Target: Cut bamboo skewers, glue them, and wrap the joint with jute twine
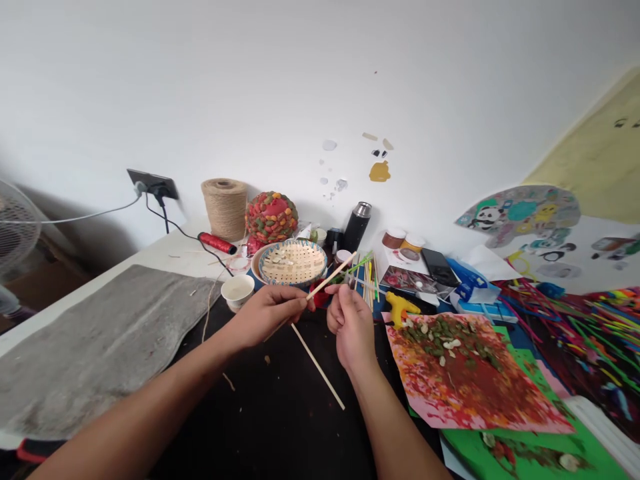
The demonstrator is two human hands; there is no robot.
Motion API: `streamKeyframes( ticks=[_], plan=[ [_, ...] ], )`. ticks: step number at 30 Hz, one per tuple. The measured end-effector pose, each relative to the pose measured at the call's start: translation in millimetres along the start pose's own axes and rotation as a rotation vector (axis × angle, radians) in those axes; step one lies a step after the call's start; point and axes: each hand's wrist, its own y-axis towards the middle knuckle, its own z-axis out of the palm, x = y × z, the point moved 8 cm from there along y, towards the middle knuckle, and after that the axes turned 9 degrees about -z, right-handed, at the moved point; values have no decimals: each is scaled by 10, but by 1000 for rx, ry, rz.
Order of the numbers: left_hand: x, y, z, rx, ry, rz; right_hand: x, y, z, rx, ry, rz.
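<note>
A thin pale wooden stick (330, 276) slants up to the right, pinched between the thumb and fingers of my left hand (277, 308). Close to its right side is my right hand (351, 327), fingers curled in and thumb against the index finger; whatever they may hold is hidden. I cannot tell whether the right fingertips touch the stick. Below both hands, a second wooden stick (319, 367) lies diagonally on the black mat (270, 413). Just beyond my left hand stand a small white cup (237, 291) and a woven bamboo basket (295, 270) with a blue-bound rim.
A twine spool (225, 210), a seed-covered ball (273, 220) and a black flask (357, 227) stand by the wall. Grey cloth (110, 327) lies left. On the right are a yellow glue gun (400, 308), a painted sheet (475, 387) and colourful pipe cleaners (590, 333).
</note>
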Motion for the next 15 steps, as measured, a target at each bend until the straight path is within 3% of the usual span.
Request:
streamKeyframes(
  ticks=[7,15],
  plan=[
    [7,44,163,103,49,20,-52,-22,1,-12,-41,14],
    [132,25,111,57,78,-30,-35,-50,-17,15,-131,-18]
  ],
)
